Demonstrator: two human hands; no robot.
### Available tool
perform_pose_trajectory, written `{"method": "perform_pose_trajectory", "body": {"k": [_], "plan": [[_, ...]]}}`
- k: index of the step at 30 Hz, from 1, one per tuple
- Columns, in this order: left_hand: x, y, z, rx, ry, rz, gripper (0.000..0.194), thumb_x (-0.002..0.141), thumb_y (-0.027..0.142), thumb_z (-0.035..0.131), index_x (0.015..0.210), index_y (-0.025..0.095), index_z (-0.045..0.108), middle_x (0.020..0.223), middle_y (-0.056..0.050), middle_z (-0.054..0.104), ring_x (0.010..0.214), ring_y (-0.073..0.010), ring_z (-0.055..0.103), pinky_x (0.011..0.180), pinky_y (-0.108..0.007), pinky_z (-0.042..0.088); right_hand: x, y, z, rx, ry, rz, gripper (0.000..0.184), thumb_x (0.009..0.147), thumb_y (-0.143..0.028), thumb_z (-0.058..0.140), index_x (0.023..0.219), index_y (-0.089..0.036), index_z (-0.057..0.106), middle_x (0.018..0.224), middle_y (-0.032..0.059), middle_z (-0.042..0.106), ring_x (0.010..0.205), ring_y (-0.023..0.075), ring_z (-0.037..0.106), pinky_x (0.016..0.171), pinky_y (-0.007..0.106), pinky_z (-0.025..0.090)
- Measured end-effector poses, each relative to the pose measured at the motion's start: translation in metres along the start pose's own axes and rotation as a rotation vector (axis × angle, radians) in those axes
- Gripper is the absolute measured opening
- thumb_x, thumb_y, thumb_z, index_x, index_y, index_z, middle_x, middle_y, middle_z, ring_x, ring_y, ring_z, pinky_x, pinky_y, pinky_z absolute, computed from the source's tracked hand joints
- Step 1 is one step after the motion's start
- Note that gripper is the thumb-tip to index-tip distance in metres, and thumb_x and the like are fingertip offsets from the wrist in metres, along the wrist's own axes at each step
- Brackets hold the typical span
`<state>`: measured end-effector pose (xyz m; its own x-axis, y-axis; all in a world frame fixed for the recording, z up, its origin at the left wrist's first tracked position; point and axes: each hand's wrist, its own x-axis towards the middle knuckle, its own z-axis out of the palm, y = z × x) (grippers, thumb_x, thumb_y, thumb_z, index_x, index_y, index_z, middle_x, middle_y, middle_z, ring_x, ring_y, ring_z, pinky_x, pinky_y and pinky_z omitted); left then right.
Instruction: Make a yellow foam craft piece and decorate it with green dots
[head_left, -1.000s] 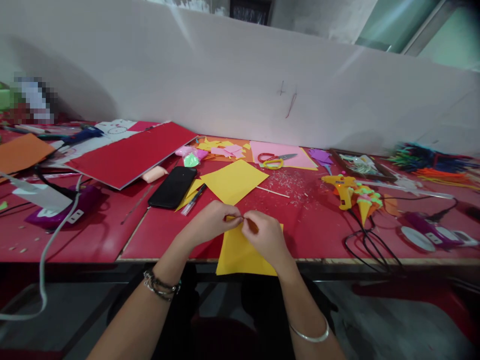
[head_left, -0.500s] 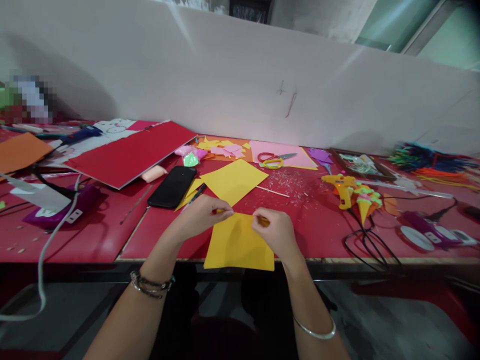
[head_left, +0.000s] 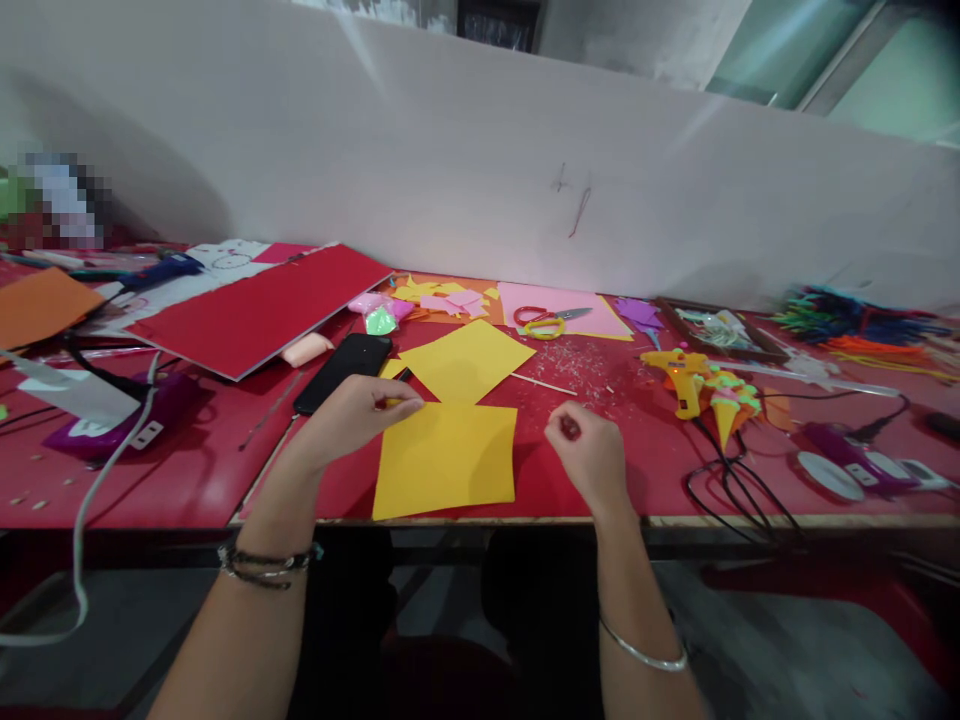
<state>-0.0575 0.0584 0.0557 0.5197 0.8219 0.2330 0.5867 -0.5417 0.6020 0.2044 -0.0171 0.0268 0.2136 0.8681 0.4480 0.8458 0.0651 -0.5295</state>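
Observation:
A yellow paper square [head_left: 446, 457] lies flat near the front edge of the red table [head_left: 637, 470]. My left hand [head_left: 358, 408] pinches the square's top left corner with closed fingers. My right hand [head_left: 589, 452] hovers to the right of the sheet, fingers curled in a loose fist, apart from the paper; nothing shows in it. A second yellow sheet [head_left: 466, 360] lies just behind the first. A black phone [head_left: 343, 370] and a pen [head_left: 401, 376] sit beside my left hand.
Scissors [head_left: 547, 320] rest on pink paper at the back. A yellow glue gun [head_left: 686, 378] with black cable [head_left: 739, 490] lies right. A red board [head_left: 262, 305] is at the left, with a purple device [head_left: 142, 410] and a white cable [head_left: 90, 500]. Pipe cleaners [head_left: 855, 320] are far right.
The yellow square has slid left and down flat onto the table. My right hand let go of it and moved right; my left hand moved left, keeping the corner.

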Motion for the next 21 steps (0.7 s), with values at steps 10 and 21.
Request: {"method": "perform_pose_trajectory", "body": {"k": [10,21], "plan": [[0.004,0.017,0.016,0.013,-0.045,0.048,0.027,0.08,0.036,0.045,0.08,0.018,0.065,0.077,-0.002,0.068,0.068,-0.0136,0.059,0.057,-0.02,0.041,-0.004,-0.028,0.011,0.421,-0.329,-0.11,0.02,0.083,-0.028,0.042,0.077,-0.019,0.059,0.074,0.0006,0.062,0.069,0.0129,0.056,0.062,0.022,0.039],[0.011,0.051,0.057,0.419,0.016,0.34,0.01,0.073,0.015,0.048,0.07,0.015,0.057,0.069,-0.002,0.062,0.071,-0.0153,0.055,0.073,-0.029,0.039,-0.008,-0.032,0.024,0.391,-0.379,-0.139,0.018,0.081,-0.021,0.042,0.079,-0.018,0.06,0.074,0.0018,0.063,0.068,0.0128,0.057,0.061,0.02,0.037]]}}
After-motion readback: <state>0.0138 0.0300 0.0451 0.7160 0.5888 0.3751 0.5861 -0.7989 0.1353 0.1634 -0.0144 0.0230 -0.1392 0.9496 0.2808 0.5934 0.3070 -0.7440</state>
